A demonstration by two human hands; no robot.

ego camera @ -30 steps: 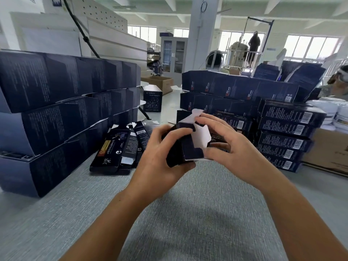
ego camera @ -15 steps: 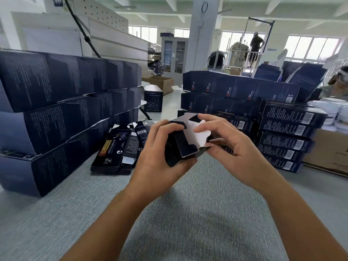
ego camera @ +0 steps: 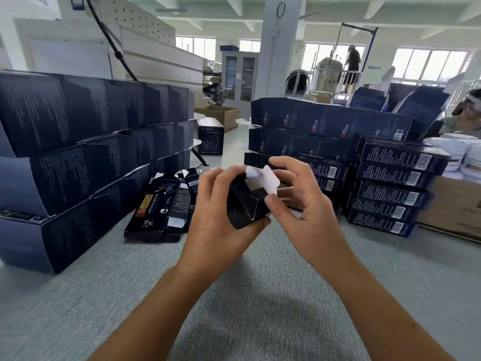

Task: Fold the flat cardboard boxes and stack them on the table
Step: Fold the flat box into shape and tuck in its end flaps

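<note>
A small dark cardboard box (ego camera: 246,204) with white inner flaps hangs above the grey table (ego camera: 234,295), its open end turned toward me. My left hand (ego camera: 221,214) grips its body from the left and below. My right hand (ego camera: 302,201) pinches a white end flap (ego camera: 269,179) with thumb and fingers. A pile of flat dark boxes (ego camera: 158,207) lies on the table just left of my hands. Stacks of folded dark boxes rise at the left (ego camera: 78,152) and at the right (ego camera: 390,186).
More folded boxes form a long row behind (ego camera: 325,123). One box stands upright at the back (ego camera: 210,136). Brown cartons (ego camera: 458,207) and white tubs (ego camera: 458,152) sit at the right edge. A person's head shows far right, another person stands in the background.
The box has tilted and turned in my hands. My right hand's fingers have worked along the white flap, folding it toward the open end. My left hand keeps its grip.
</note>
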